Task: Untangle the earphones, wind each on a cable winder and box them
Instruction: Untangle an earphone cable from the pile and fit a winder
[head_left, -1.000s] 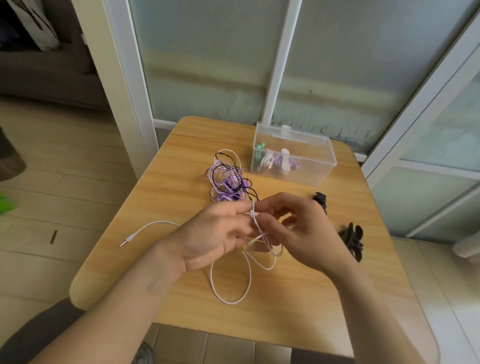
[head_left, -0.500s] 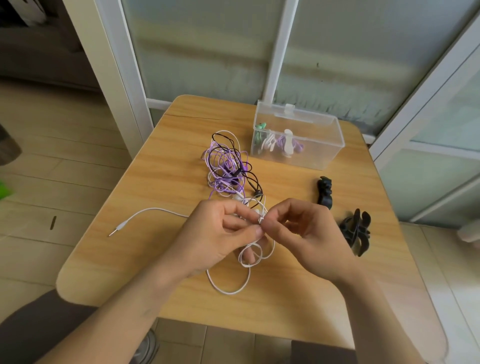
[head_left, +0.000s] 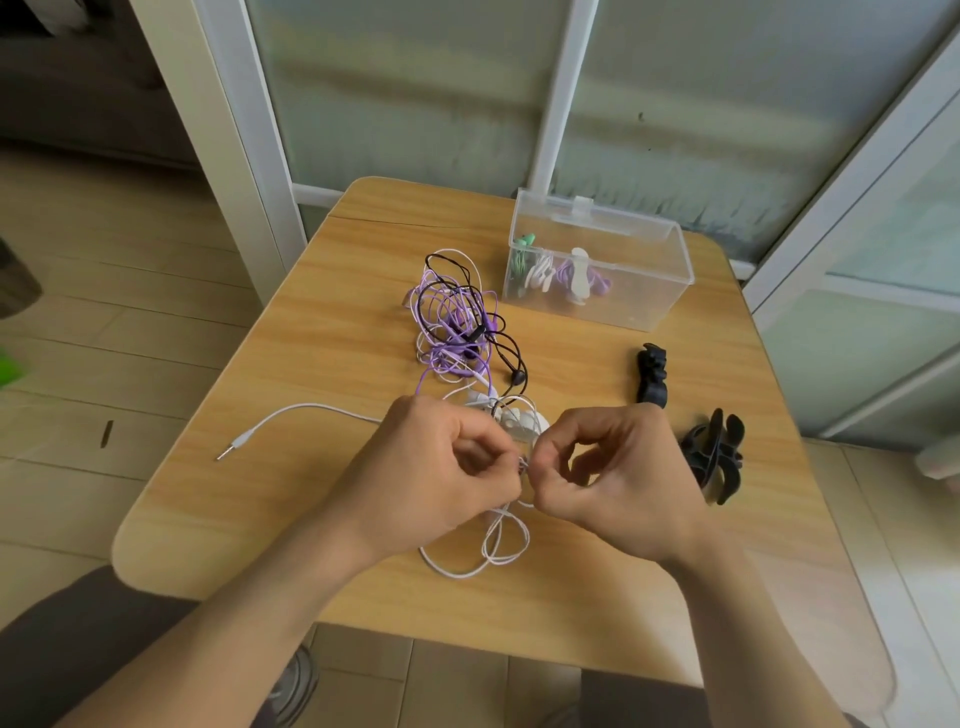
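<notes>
Pinching 1 white earphone cable (head_left: 498, 551) w/ left hand (head_left: 441, 483) & right hand (head_left: 613, 478), 2 black winders (head_left: 652, 379), 1 clear box (head_left: 639, 291)

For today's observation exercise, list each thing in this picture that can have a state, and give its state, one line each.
left hand: pinches the white earphone cable
right hand: pinches the same cable
white earphone cable: knotted between the hands, plug end lying free on the table
purple and black earphones: tangled in a heap
clear box: lid open, wound earphones inside
black cable winders: unused, lying on the table
</notes>
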